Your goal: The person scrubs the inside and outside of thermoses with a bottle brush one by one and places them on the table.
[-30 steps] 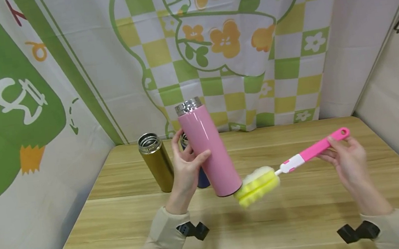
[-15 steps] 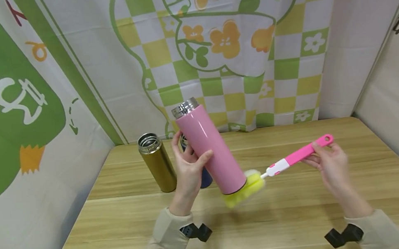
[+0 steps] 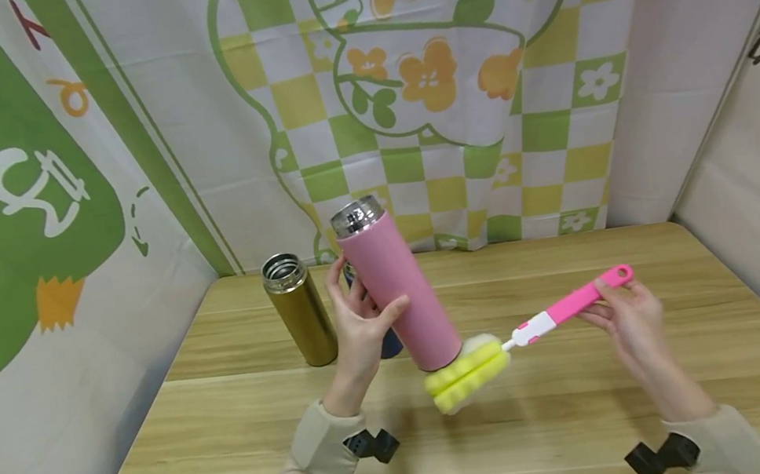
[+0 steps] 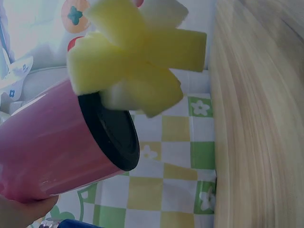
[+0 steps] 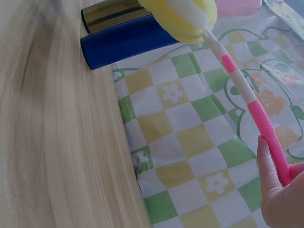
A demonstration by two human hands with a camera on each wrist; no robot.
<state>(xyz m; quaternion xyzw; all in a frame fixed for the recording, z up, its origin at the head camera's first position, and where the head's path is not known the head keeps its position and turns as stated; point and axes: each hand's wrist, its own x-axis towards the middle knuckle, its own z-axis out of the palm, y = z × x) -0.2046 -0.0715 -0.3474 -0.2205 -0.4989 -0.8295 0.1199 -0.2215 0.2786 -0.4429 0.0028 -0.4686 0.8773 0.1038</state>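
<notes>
Your left hand [image 3: 360, 320] wraps pink bottle [image 3: 396, 286] at mid-body, bottle tilted, lifted off table [image 3: 559, 420]. Your right hand [image 3: 628, 317] pinches far end of pink brush handle [image 3: 576, 301]; yellow sponge head [image 3: 467, 375] touches bottle's black base (contact clearest in left wrist view). Behind left hand: blue bottle [image 5: 126, 42], mostly hidden. Beyond, gold bottle [image 3: 299, 308] upright, open-mouthed.

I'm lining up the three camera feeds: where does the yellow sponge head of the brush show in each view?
Head: yellow sponge head at centre, against the base of the pink flask.
Left wrist: top centre, over the flask's black base.
Right wrist: top edge, at the end of the handle.
Shared landmark: the checked cloth.
</notes>
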